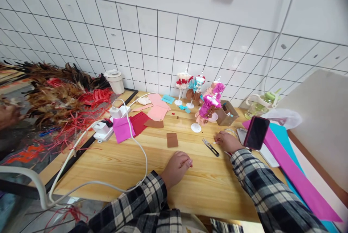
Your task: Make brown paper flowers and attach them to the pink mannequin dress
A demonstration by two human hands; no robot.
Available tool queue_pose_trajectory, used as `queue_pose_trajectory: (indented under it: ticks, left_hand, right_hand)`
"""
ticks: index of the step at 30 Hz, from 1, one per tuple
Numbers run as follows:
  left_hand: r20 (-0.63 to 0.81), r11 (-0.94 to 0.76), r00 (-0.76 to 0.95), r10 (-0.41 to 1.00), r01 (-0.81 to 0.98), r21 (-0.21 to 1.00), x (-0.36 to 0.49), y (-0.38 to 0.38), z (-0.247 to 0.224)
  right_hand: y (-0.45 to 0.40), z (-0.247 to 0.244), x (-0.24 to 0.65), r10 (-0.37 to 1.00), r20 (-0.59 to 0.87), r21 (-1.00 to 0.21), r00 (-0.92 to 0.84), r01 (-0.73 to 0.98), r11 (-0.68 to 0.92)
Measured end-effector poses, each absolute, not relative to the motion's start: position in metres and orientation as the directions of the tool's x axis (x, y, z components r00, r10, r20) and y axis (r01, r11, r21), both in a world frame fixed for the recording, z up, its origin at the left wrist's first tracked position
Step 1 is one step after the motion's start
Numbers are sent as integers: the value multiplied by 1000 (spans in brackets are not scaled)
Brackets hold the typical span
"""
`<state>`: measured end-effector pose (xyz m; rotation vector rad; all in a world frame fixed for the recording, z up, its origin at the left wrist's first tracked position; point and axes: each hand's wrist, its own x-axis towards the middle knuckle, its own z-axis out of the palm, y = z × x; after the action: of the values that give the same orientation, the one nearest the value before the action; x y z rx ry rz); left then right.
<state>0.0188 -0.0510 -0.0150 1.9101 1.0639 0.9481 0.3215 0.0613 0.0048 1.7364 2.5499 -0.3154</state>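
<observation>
My left hand (178, 167) is closed above the wooden table near its front, fingers curled together around something I cannot make out. Further right, my right hand (227, 141) reaches down to the tabletop beside a small white scrap, its fingertips together. Black-handled thread snips (210, 147) lie just left of it. A brown paper piece (172, 140) rests flat beyond my left hand. Several small white stands dressed in crepe paper flowers, one of them magenta (210, 105), stand toward the wall, next to a small cardboard box (227, 113).
Pink paper (157, 107), a magenta sheet (123, 130) and a power strip (103, 135) with white cables lie left. A phone (256, 133), green-lidded bottle (262, 104) and long paper sheets are right. Feathers (54, 95) and another person's hand (9, 116) are far left.
</observation>
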Motion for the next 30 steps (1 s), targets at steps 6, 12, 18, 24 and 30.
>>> queue_pose_trajectory:
  ticks: [6,12,18,24,30]
  left_hand:
    - [252,-381,372,894,332,863,19,-50,-14]
    - [246,-383,388,888,332,862,19,-50,-14]
    - [241,-378,384,891,337,862,16,-53,-15]
    - [252,-383,381,889,320,867,15,-56,-16]
    - [233,-361,365,901,333,871,19,-51,-13]
  right_hand:
    - [59,-3,316,908,-203,-128,-366,929,346]
    - [55,-3,319,947,-231,-81,-223,974,210]
    - [46,-7,309,947,-218,-36,-238,971,236]
    - [60,7,347,970,-164,31,-178,982,185]
    - [95,10,382,994,-101,105,-30,994,41]
